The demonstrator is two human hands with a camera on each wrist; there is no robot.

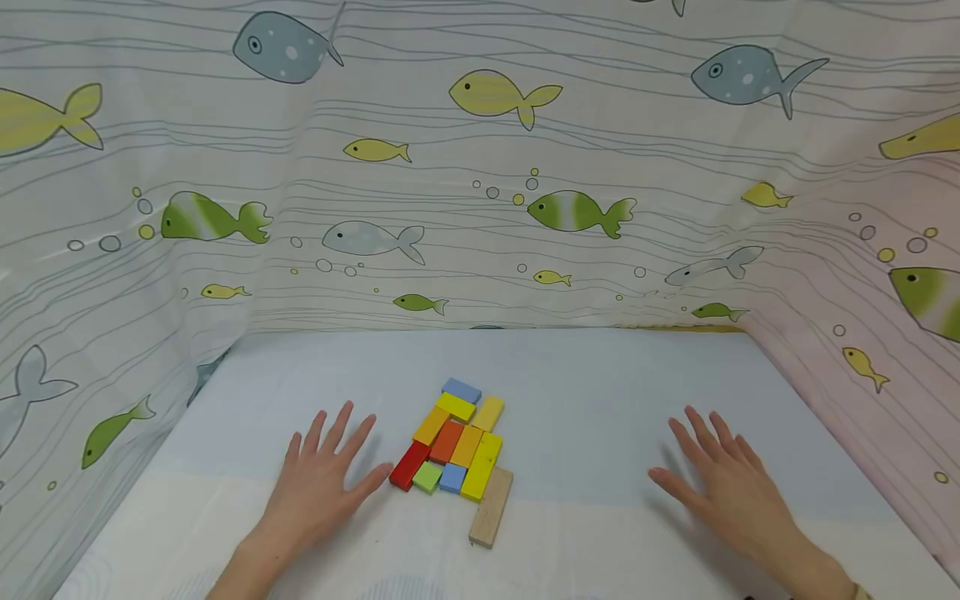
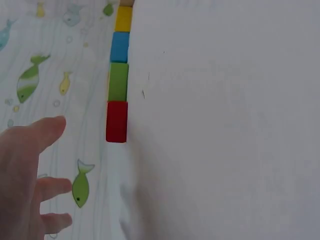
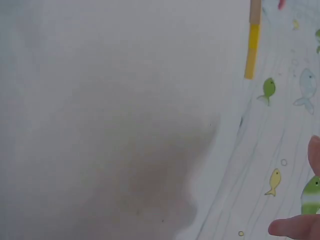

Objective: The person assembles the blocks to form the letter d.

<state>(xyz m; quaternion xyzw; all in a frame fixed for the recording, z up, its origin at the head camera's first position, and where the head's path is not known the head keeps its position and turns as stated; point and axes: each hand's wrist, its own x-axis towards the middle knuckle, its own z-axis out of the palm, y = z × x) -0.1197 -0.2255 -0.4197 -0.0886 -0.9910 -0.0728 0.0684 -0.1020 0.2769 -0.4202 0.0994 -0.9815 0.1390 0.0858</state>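
Observation:
A flat cluster of coloured wooden blocks lies on the table, left of middle in the head view. Its near-left corner is a red block (image 1: pixel 410 465), beside a light green block (image 1: pixel 428 477) and a small blue block (image 1: pixel 453 477). A long yellow block (image 1: pixel 482 467) borders a plain wood block (image 1: pixel 491 507) that juts toward the near edge. My left hand (image 1: pixel 318 479) spreads its fingers left of the cluster; in the left wrist view a gap separates its thumb from the red block (image 2: pixel 116 122). Far to the right, my right hand (image 1: pixel 723 492) has its fingers spread, holding nothing.
More blocks make up the cluster's far side, including an orange-red block (image 1: pixel 447 442) and a blue block (image 1: pixel 461 390) at the back. The white table (image 1: pixel 585 433) is bordered at the back and sides by a fish-print curtain (image 1: pixel 480 175).

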